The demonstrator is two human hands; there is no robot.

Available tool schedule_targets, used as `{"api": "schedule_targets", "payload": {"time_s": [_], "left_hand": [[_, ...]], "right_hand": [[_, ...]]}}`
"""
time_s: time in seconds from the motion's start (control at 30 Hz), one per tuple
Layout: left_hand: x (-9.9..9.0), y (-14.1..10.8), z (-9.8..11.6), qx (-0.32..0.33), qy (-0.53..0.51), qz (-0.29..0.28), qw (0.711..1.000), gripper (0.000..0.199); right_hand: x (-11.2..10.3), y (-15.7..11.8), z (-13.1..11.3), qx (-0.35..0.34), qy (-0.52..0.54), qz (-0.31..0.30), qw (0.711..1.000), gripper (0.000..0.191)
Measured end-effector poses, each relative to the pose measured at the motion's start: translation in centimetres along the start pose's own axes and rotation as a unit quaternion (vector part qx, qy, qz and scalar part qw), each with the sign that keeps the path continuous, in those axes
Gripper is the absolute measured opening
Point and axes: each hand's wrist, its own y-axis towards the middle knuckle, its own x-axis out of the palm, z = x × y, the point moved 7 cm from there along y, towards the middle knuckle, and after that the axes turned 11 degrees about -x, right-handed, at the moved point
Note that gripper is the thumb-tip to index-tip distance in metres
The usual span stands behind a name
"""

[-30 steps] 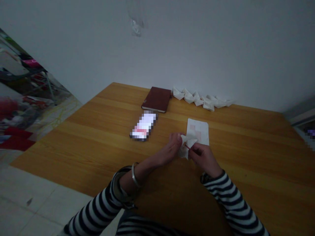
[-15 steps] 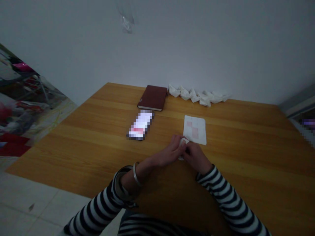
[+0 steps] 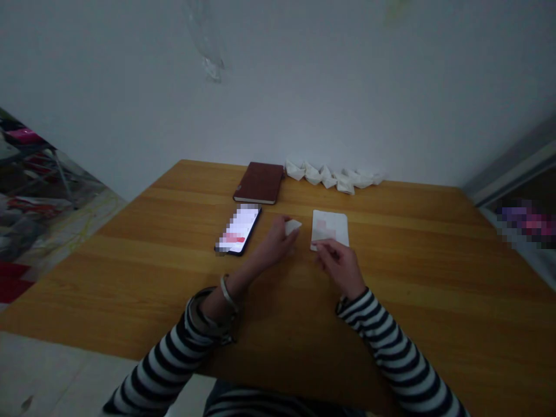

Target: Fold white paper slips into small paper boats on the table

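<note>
A small folded piece of white paper is pinched in the fingers of my left hand, held over the table to the right of the phone. My right hand is apart from it, its fingers loosely bent and holding nothing that I can see. Its fingertips overlap the near edge of a flat white packet with pinkish patches. Whether they touch the packet is unclear.
A lit phone lies left of my left hand, its screen partly pixelated. Behind it is a dark red notebook. Several folded white paper shapes stand in a row along the wall at the back of the wooden table.
Both hands were together on the folded paper. They have parted, the paper staying in my left hand as it moved left and away from me. The view has shifted slightly.
</note>
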Motion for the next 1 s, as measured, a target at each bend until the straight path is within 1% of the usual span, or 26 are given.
{"api": "schedule_targets", "payload": {"time_s": [0.03, 0.07, 0.1, 0.2, 0.27, 0.3, 0.37, 0.47, 0.57, 0.63, 0.7, 0.73, 0.77, 0.83, 0.9, 1.0], "left_hand": [[-0.6, 1.5, 0.5, 0.035, 0.065, 0.015, 0.997, 0.030], [-1.1, 3.0, 1.0, 0.068, 0.124, 0.027, 0.990, 0.027], [-1.4, 4.6, 1.5, 0.097, 0.175, 0.026, 0.979, 0.026], [-1.8, 8.9, 2.4, 0.130, 0.208, 0.001, 0.970, 0.020], [-1.5, 10.5, 2.8, 0.144, 0.222, -0.010, 0.964, 0.019], [-1.3, 10.8, 3.0, 0.150, 0.225, -0.003, 0.963, 0.023], [-0.7, 10.3, 3.3, 0.164, 0.227, 0.015, 0.960, 0.034], [1.0, 8.1, 3.2, 0.182, 0.219, 0.013, 0.959, 0.043], [2.9, 5.6, 2.3, 0.177, 0.189, -0.030, 0.965, 0.040], [4.0, 4.1, 1.8, 0.195, 0.183, -0.067, 0.961, 0.043], [4.7, 2.7, 1.5, 0.233, 0.176, -0.111, 0.950, 0.054], [5.1, 2.2, 1.4, 0.251, 0.170, -0.138, 0.943, 0.056], [5.3, 1.9, 1.2, 0.259, 0.164, -0.161, 0.938, 0.054], [5.4, 1.6, 0.9, 0.260, 0.155, -0.190, 0.934, 0.045], [5.4, 1.9, 0.7, 0.254, 0.157, -0.195, 0.934, 0.039], [5.3, 2.4, 1.0, 0.255, 0.173, -0.202, 0.930, 0.038]], "right_hand": [[-1.3, 0.1, -0.1, -0.020, -0.057, 0.051, 0.997, 0.032], [-2.5, 0.2, -0.2, -0.038, -0.120, 0.093, 0.988, 0.031], [-3.5, 0.2, -0.1, -0.047, -0.173, 0.121, 0.976, 0.031], [-4.7, 0.5, 0.4, -0.070, -0.273, 0.143, 0.949, 0.030], [-4.6, 0.7, 0.4, -0.113, -0.309, 0.135, 0.935, 0.026], [-4.3, 0.8, 0.4, -0.131, -0.316, 0.125, 0.931, 0.025], [-3.8, 1.0, 0.5, -0.151, -0.320, 0.106, 0.929, 0.024], [-3.1, 1.1, 0.6, -0.151, -0.331, 0.083, 0.928, 0.023], [-2.8, 1.2, 0.9, -0.142, -0.347, 0.066, 0.925, 0.025], [-2.7, 1.4, 1.4, -0.139, -0.339, 0.062, 0.929, 0.030], [-2.9, 1.6, 2.3, -0.130, -0.291, 0.062, 0.946, 0.033], [-3.1, 1.8, 2.8, -0.122, -0.258, 0.064, 0.956, 0.031], [-3.4, 1.9, 3.4, -0.112, -0.222, 0.070, 0.966, 0.028], [-4.0, 2.3, 4.3, -0.098, -0.188, 0.079, 0.974, 0.026], [-4.6, 2.5, 4.9, -0.089, -0.174, 0.079, 0.977, 0.026], [-5.1, 2.7, 5.4, -0.077, -0.156, 0.071, 0.982, 0.026]]}}
